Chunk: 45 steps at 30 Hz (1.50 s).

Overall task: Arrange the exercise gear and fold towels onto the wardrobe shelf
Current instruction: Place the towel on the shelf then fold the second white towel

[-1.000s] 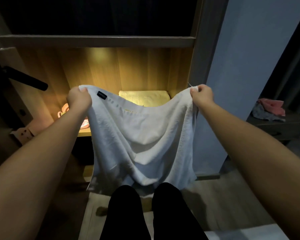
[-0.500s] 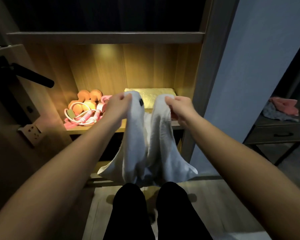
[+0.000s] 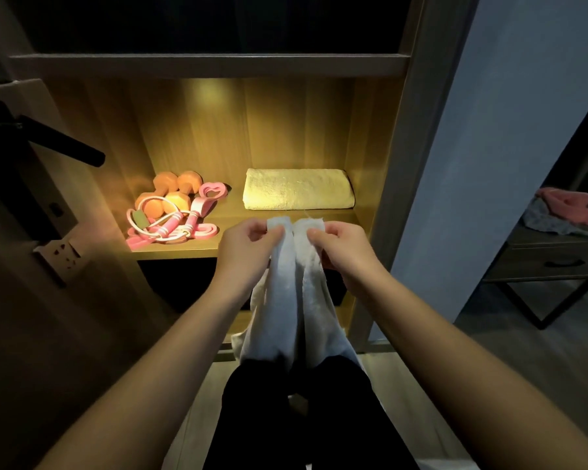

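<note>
White towel (image 3: 296, 293), near centre: soft cloth, fine looped nap, matt, slightly rough. Folded towel (image 3: 297, 189), far right on the shelf: thick terry cloth, coarse pile. Wardrobe shelf (image 3: 184, 249): wood-grain board, smooth, satin sheen under the lamp. Dumbbells (image 3: 170, 195), far left: smooth matt coating, material unclear. Pink bands (image 3: 170, 228): smooth, faintly glossy, rubber-like. Door handle (image 3: 65, 144), left: black, smooth, matt. Side table (image 3: 530, 262), right: dark wood-look front, thin metal-looking legs. Floor (image 3: 510, 317): wood-grain planks, matt.
</note>
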{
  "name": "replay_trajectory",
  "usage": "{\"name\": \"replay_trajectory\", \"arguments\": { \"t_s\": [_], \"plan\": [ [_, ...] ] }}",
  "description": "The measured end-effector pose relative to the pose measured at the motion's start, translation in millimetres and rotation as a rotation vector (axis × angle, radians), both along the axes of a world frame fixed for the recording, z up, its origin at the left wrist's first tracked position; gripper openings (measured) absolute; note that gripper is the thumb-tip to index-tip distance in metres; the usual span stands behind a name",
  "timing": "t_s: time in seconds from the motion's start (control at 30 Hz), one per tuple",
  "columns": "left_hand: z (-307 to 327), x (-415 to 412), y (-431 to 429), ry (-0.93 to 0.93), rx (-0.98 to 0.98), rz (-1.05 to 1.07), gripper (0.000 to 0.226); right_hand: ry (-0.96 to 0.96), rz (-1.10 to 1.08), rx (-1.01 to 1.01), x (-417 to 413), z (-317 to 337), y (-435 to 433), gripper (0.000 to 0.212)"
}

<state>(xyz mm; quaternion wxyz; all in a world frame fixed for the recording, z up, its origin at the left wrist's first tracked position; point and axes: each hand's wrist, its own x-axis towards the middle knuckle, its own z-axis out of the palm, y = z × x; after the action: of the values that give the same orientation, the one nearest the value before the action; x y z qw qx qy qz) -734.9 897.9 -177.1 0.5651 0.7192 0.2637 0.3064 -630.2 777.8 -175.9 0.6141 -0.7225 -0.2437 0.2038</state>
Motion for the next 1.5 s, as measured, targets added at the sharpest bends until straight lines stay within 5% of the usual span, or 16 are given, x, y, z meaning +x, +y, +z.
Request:
{"name": "replay_trajectory", "arguments": {
  "t_s": [0.33, 0.57, 0.77, 0.97, 1.1, 1.17, 1.3, 1.5],
  "plan": [
    [-20, -16, -27, 0.050, 0.175, 0.099, 0.007, -0.297, 0.005, -0.028, -31, -23, -16, 0.011],
    [-13, -28, -35, 0.103, 0.371, -0.037, 0.014, -0.445, 0.092, -0.097, -34, -19, -27, 0.017],
    [-13, -22, -18, 0.114, 0.120, -0.154, 0.020, -0.307, 0.269, -0.031, -36, -17, -37, 0.029],
    [-1, -3, 22, 0.211, 0.409, -0.496, 0.046, -0.310, 0.358, -0.066, -32, -13, -39, 0.033],
    [6, 13, 37, 0.373, 0.468, -0.706, 0.025, -0.346, 0.334, -0.105, -28, -12, -36, 0.028],
    [4, 18, 38, 0.408, 0.487, -0.735, 0.016, -0.355, 0.332, -0.107, -25, -13, -38, 0.028],
    [-7, 25, 31, 0.318, 0.495, -0.735, 0.041, -0.300, 0.296, -0.139, -17, -14, -36, 0.026],
    [-10, 44, 40, 0.204, 0.506, -0.560, 0.048, -0.310, 0.270, -0.216, 3, -5, -17, 0.014]
  ]
}}
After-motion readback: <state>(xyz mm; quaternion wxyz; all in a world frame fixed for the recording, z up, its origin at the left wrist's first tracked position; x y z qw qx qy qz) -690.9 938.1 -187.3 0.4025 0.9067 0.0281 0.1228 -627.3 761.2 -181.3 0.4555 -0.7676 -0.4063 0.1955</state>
